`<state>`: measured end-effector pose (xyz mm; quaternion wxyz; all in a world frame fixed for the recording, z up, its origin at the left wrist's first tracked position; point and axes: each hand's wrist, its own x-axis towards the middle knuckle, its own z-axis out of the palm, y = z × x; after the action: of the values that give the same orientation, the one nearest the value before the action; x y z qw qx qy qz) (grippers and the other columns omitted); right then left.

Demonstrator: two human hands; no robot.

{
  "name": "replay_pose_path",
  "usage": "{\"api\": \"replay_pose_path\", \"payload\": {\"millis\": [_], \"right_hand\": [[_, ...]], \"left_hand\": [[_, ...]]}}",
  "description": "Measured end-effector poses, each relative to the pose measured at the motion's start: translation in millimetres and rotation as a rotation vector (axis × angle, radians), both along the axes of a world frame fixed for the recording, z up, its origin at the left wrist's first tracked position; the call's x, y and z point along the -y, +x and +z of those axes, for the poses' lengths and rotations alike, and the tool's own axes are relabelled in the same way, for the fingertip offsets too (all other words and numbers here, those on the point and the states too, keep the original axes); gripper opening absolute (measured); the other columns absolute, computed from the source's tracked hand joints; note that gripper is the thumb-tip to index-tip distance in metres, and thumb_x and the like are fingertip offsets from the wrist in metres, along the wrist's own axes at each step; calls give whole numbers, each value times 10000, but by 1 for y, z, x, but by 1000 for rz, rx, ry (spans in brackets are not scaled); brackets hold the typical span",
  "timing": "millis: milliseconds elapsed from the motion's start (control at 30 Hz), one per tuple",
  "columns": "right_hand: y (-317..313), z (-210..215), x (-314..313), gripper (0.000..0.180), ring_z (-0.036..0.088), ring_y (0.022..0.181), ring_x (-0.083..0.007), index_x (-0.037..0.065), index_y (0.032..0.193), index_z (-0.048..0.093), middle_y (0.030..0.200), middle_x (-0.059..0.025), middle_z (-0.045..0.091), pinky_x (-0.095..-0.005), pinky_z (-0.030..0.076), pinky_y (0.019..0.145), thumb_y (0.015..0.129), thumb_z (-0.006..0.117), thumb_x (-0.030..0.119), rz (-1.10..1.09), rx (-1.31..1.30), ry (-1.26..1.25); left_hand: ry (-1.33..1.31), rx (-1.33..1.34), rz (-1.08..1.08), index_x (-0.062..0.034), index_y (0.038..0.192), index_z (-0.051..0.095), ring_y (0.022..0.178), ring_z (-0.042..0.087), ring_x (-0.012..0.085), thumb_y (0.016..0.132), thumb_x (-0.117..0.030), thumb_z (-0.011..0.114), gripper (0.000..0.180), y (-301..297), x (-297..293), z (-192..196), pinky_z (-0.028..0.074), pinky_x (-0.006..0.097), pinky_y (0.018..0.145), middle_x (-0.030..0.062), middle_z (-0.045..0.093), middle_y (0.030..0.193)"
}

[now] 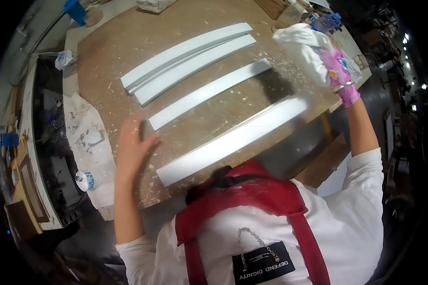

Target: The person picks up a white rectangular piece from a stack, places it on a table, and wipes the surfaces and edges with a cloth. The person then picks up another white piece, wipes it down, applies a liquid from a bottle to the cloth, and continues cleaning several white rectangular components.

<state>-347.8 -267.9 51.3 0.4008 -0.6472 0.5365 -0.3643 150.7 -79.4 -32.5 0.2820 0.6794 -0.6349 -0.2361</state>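
Resting flat and open, the left hand (131,147) touches the third white slat's (209,94) near-left end; its length runs far-right toward the gloved right hand (335,66), clamped on a white rag (302,45).

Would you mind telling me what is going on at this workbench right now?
A person is working at a paint-flecked wooden workbench on which four long white-painted slats lie side by side. The bare left hand rests flat on the benchtop by the end of the third slat, apart from the nearest slat. The right hand, in a pink patterned glove, is raised over the bench's far right corner gripping a bunched white cloth. A small paint can lies on a spattered sheet to the left.
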Motion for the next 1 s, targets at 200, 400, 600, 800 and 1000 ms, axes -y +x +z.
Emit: {"api": "replay_pose_path", "payload": {"millis": [200,400,600,800,1000], "right_hand": [[128,0,6,318,578,778,-70,13,1183,571,944,1,638,-221,489,659,904,573,164,289,-131,-18],[162,0,9,352,613,722,-87,28,1160,582,854,-38,648,-187,515,611,919,546,282,394,157,-168],[286,-32,-56,582,576,1077,-280,103,1265,504,1181,-139,581,-414,487,893,777,654,381,958,-286,-851],[227,-84,-1,326,591,997,-227,112,1073,572,1073,-99,607,-383,504,825,799,589,288,976,-240,-405],[199,-64,3,144,603,864,-232,90,894,592,895,-75,620,-352,495,801,803,570,200,806,-441,-315]], "left_hand": [[-227,338,-78,-40,1179,563,1040,549,325,706,-194,748,531,2,17,-71,436,395,884,133,574,1155],[165,-286,16,9,1042,598,710,588,177,884,-200,598,262,-7,17,-30,478,284,665,85,613,818],[624,-1189,307,-15,890,610,495,508,173,958,-352,437,384,-27,29,21,457,266,520,78,586,636],[785,-1420,192,-29,1079,544,522,492,119,962,-296,377,336,2,19,-6,319,224,414,99,570,704],[686,-1412,519,-24,1036,558,538,524,139,957,-281,407,309,-24,30,-2,412,235,447,81,594,751]]}}
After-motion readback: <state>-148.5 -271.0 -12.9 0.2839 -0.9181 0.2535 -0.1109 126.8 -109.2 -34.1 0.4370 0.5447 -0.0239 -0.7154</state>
